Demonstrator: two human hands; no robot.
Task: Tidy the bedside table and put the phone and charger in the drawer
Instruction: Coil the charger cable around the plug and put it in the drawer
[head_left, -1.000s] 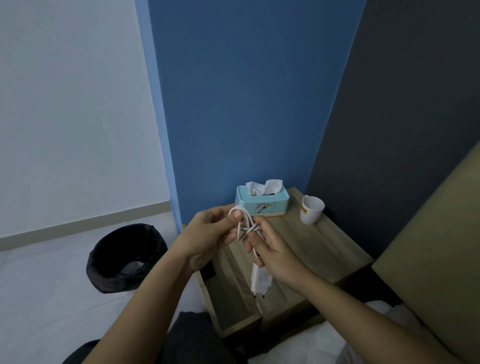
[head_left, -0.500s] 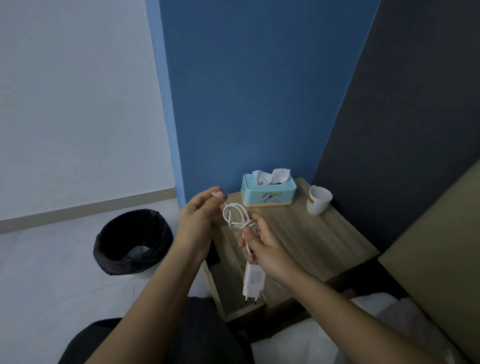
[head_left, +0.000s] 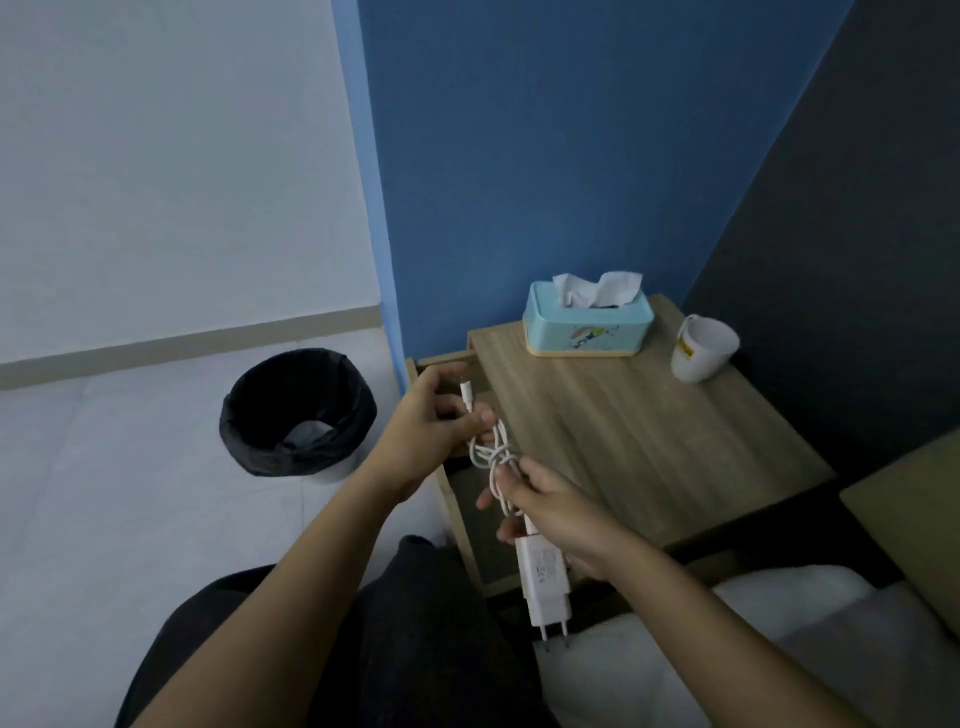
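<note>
A blue wall meets a dark one behind a wooden bedside table (head_left: 649, 441), with pale floor spread out to the left of the hands. The charger (head_left: 543, 577) is held in the air between the hands, over the open drawer (head_left: 467, 499) at the table's near left side: its white plug block hangs prongs-down below the right hand (head_left: 561, 512), and its cable (head_left: 493, 452) is gathered into a loose bundle of loops between the two hands. The right hand is closed around the lower part of the bundle and the top of the block. The left hand (head_left: 431, 426) is curled, thumb and fingers pinching the free end of the cable, whose small connector (head_left: 467, 394) sticks up above the fingertips.

Beyond the hands, a teal tissue box (head_left: 587, 327) and a white cup (head_left: 701, 348) stand at the far edge of the tabletop; a black-lined bin (head_left: 298, 413) sits on the floor left of the left hand. No phone can be made out (the drawer's inside is largely hidden by the hands).

The winding looks unfinished. If the free end is released untucked, the loops could spring apart, and a trailing strand might be caught when the drawer is shut. The hanging block could also slip if the right grip is loosened.
</note>
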